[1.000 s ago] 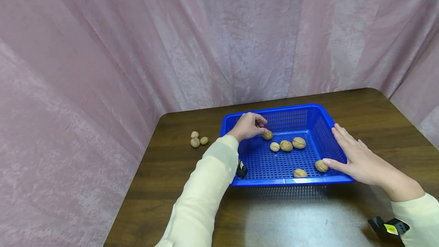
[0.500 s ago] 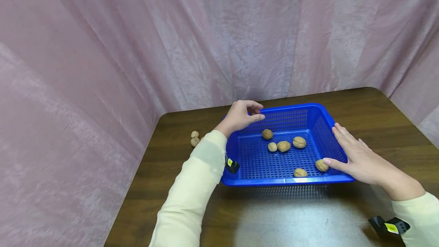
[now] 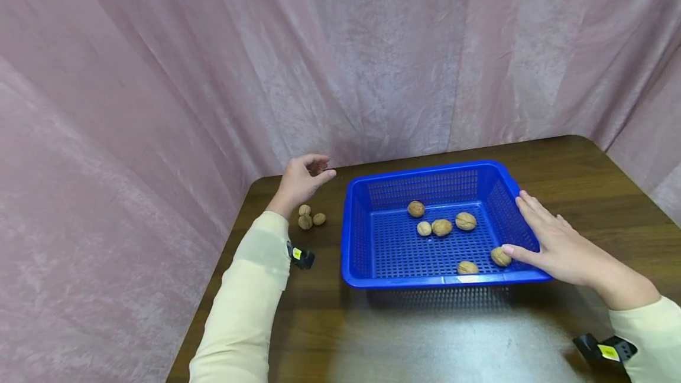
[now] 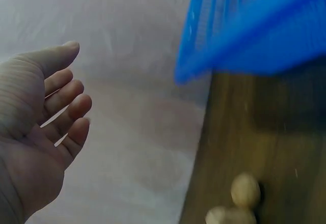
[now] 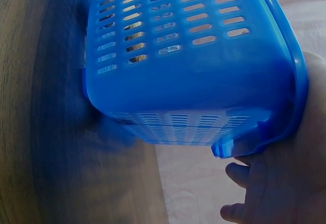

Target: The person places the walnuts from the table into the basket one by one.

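My left hand (image 3: 302, 181) is raised over the table's far left part, holding nothing. Its fingers are loosely bent and the thumb stands apart, as the left wrist view also shows the hand (image 4: 43, 107). Just below it on the table lie three walnuts, one of them a walnut (image 3: 305, 221) in front. To the right stands a blue plastic basket (image 3: 353, 253) with several walnuts inside, including a walnut (image 3: 441, 227) mid-floor. My right hand (image 3: 564, 247) rests on the basket's right rim with straight fingers. Its thumb reaches over the inside, by a walnut (image 3: 500, 256).
The brown wooden table (image 3: 314, 324) reflects light near its front. Behind it hangs a pink curtain (image 3: 340, 75). A small black wrist camera (image 3: 301, 256) sits on the left sleeve, another wrist camera (image 3: 603, 349) on the right one.
My left hand has lifted away from a walnut in the basket, then moved left past the rim to above the loose walnuts. The right hand has stayed in place.
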